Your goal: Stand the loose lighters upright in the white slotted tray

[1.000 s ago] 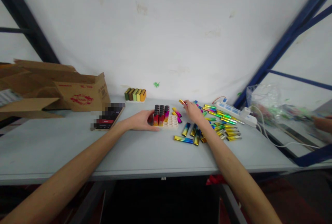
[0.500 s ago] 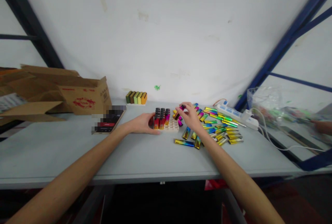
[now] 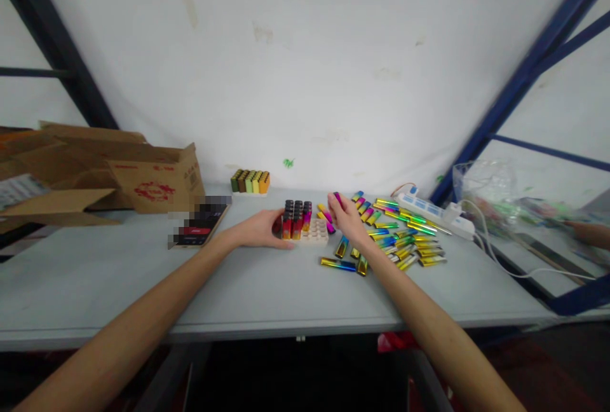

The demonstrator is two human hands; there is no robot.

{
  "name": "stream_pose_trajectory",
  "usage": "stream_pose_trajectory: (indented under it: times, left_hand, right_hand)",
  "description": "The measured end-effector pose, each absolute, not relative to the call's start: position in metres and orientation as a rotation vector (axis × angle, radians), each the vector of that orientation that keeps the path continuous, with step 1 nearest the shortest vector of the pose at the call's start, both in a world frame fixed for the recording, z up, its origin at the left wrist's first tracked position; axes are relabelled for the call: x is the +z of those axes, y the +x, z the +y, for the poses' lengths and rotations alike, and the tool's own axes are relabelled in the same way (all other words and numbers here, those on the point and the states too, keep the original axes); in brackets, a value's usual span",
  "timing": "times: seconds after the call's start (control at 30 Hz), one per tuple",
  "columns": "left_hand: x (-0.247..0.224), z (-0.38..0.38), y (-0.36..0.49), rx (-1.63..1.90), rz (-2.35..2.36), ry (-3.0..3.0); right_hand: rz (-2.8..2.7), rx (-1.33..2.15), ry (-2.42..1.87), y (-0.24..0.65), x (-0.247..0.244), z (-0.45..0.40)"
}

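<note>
My left hand (image 3: 261,228) is curled round the left end of a pale tray with round holes (image 3: 315,234), thumb along the front. In the tray's left part stand several red and pink lighters (image 3: 292,224) with black tops; the holes on its right side show. Just right of the tray, my right hand (image 3: 347,219) is closed on a shiny purple lighter (image 3: 338,198), whose end sticks up above the fingers; the rest is hidden in the grip. Many loose shiny lighters in yellow, blue, green and purple (image 3: 388,240) lie around and beyond that hand.
Behind the tray stands a block of green, brown, yellow and orange lighters (image 3: 250,182). At left are an open cardboard box (image 3: 157,180) and a phone-like dark device (image 3: 204,221), partly pixelated. A white power strip (image 3: 431,210) and clear plastic (image 3: 483,186) lie right. Another person's hand (image 3: 588,234) shows far right.
My right hand has turned and its fingers have closed further round the lighter, which now points up with its purple end. My left hand stays at the tray.
</note>
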State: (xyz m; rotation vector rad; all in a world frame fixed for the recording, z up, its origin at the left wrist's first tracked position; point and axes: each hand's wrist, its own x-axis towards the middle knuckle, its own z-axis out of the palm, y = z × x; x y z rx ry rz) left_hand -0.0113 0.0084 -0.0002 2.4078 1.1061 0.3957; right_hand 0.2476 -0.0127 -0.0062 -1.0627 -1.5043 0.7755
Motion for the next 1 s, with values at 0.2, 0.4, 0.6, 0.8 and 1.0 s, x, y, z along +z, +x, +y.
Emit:
stream_pose_trajectory:
  times: [0.2,0.4,0.6,0.8,1.0]
  left_hand:
    - [0.0012,0.0071,-0.0111,0.392,1.109,2.392]
    - [-0.0011,0.0091,-0.0109,0.401,1.13,2.391]
    - [0.0002,0.0079,-0.0104,0.376,1.145,2.395]
    - [0.0007,0.0072,-0.0103,0.387,1.134,2.399]
    - [-0.0009,0.0088,-0.0109,0.386,1.122,2.399]
  right_hand:
    - [-1.586,0.463,-1.266,0.2541,-0.0068,-0.0143]
    - [-1.618,0.343,-1.296,0.2521,-0.0057,-0.0163]
    - [-1.642,0.361,-1.28,0.2505,-0.0042,-0.0179]
    - [-1.644,0.4,-1.27,0.25,-0.0076,-0.0165]
    - [-1.664,0.345,-1.236,0.2514,-0.0075,-0.0166]
